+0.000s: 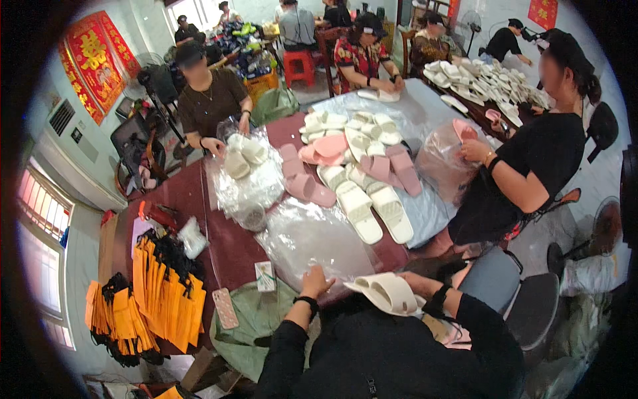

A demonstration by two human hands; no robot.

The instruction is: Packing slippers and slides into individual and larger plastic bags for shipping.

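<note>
"At the near edge of the dark red table (pixel 176 196), what do the hands have?"

"The right hand (pixel 425 286), between four and five o'clock from the middle of the view, grips a cream slide sandal (pixel 393 296), strap facing up. The fingertips go behind it, so I can't tell whether they are spread or pressed together."

"So the sandal is off the tabletop?"

"Yes, at five o'clock, just in front of the black sleeve."

"And the left hand (pixel 316 283)?"

"At six o'clock, by the lower edge of the clear plastic bags (pixel 312 233). Its fingers look bent and close together; whether they pinch the film I can't tell."

"What lies around them?"

"A cream pair of slides (pixel 373 211) toward four o'clock, with dusty-pink slides (pixel 403 167) behind. A phone in a pink case (pixel 225 308) sits toward seven, and orange pouches with black cords (pixel 166 292) heap at eight."

"Anyone else?"

"Between two and three, a co-worker's hand (pixel 474 151) is at a clear bag holding a pink slide (pixel 465 130)."
</note>
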